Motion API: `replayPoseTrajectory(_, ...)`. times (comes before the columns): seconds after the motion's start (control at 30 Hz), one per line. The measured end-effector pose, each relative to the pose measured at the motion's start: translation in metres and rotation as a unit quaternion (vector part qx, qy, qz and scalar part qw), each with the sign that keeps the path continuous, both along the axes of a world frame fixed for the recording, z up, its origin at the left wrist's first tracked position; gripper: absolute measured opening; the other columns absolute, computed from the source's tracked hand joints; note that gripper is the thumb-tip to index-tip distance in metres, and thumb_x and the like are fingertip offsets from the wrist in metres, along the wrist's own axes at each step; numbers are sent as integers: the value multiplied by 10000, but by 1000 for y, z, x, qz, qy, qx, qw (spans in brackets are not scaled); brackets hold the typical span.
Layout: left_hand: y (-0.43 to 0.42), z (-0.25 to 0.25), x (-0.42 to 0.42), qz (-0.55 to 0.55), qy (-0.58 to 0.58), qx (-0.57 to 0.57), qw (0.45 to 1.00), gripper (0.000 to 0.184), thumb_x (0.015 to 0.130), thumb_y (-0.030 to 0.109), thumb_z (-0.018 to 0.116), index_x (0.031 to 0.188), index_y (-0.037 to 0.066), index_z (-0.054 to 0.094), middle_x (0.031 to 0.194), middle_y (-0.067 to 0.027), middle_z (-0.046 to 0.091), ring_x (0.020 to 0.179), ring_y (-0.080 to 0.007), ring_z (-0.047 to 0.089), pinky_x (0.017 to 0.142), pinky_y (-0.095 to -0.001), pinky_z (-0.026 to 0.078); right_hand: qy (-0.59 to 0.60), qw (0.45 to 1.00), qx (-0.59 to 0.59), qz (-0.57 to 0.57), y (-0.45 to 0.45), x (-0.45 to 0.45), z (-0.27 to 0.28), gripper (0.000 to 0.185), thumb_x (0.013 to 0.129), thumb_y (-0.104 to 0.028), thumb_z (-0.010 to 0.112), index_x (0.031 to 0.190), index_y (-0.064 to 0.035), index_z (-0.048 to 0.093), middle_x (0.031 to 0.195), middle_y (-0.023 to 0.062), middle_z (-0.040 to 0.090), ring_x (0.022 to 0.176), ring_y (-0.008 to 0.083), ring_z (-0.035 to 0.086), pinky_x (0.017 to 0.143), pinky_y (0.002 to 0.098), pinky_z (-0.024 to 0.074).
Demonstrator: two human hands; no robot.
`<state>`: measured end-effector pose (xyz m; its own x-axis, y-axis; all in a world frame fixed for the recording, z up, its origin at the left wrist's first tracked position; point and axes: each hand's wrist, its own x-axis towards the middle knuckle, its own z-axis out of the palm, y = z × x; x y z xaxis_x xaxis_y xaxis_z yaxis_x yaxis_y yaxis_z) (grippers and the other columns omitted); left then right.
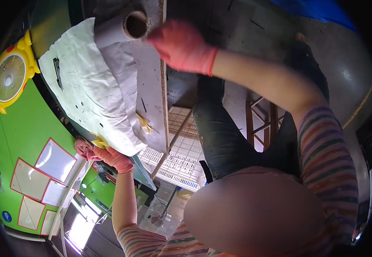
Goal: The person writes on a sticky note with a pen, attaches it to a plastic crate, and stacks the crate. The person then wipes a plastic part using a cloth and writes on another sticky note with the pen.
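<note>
My left hand [115,159], in a pink-red glove, is closed at the lower edge of a white cloth [83,85]. A small yellow piece [100,140] shows right at its fingers, and a crumpled pinkish bundle [85,148] lies beside them. What the fingers grip is hidden. My right hand [181,47], gloved alike, is blurred and looks curled into a fist beside the open end of a cardboard tube [135,25]. Anything inside that fist is hidden. Several small dark pieces [79,106] and a black slender tool [58,73] lie on the cloth.
The cloth lies over a board-edged table [154,85]. Another yellow piece [144,123] rests near the cloth's edge. Below are white plastic crates [179,147]. A yellow character-shaped fan [10,75] stands by the green wall [6,141], which bears several red-edged papers [56,158].
</note>
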<state>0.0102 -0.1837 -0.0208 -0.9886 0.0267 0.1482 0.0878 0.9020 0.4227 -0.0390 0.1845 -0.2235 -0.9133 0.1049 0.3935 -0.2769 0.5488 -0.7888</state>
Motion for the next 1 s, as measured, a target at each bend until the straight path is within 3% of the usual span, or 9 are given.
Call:
replayPoseTrajectory(0.17,11,2,-3,-12,-26,7,1000,672,930,453,582,1398,44,326,1360,-88,392,1192,-203,447,1016,-359,401,6,970,49,240,-99,53,-15,24,729,-152,645,745,-152,628,811,32,613,867,242,624,729,383,497)
replayPoseTrajectory(0.27,-15,5,2,-31,42,-173,984,732,952,472,536,1457,20,260,1415,-110,352,1261,-223,398,1072,-376,339,38,979,-58,192,-189,48,-27,35,713,-156,627,689,-161,651,801,2,625,914,228,596,759,380,461)
replayPoseTrajectory(0.33,-2,4,4,-2,-20,-9,1000,778,958,481,517,1482,1,202,1460,-136,320,1302,-259,373,1092,-385,310,19,981,-97,169,-259,32,-39,48,693,-156,616,648,-155,633,791,7,622,890,235,593,749,386,457)
replayPoseTrajectory(0.47,11,6,8,22,-45,53,997,757,955,451,540,1506,74,183,1471,-116,348,1261,-264,444,1061,-399,366,-135,970,-182,87,-339,8,-56,115,784,-135,576,860,-106,658,956,85,623,932,271,586,837,369,467)
replayPoseTrajectory(0.6,-18,13,9,9,-71,30,997,727,941,415,574,1495,143,190,1444,-80,367,1236,-238,457,1046,-391,398,-100,963,-235,88,-375,7,-79,89,821,-145,538,857,-104,608,974,100,599,922,283,580,839,377,478)
replayPoseTrajectory(0.73,23,-1,3,25,-9,40,999,802,860,653,554,1305,11,370,1230,-123,452,1104,-238,477,981,-386,381,19,968,-92,234,-235,36,-33,111,864,-185,504,800,-103,544,858,66,577,914,263,594,789,390,488)
replayPoseTrajectory(0.8,18,1,2,29,-7,4,1000,772,865,637,561,1273,1,401,1183,-111,440,1083,-226,472,975,-383,377,27,932,-137,336,-173,47,-9,122,861,-225,503,814,-115,529,767,74,578,724,305,629,615,416,506)
replayPoseTrajectory(0.87,8,-3,2,33,10,-11,999,750,872,625,562,1255,-4,421,1161,-108,436,1075,-226,472,971,-383,378,86,891,26,445,-104,38,15,158,873,-211,494,956,-114,587,911,42,650,827,297,647,659,426,496)
replayPoseTrajectory(1.0,13,-4,-2,-12,22,-34,999,695,898,590,541,1231,-13,455,1117,-122,437,1038,-247,483,941,-393,388,214,924,-20,316,-37,-21,5,211,800,-230,553,973,-136,627,964,87,661,819,319,643,680,408,505)
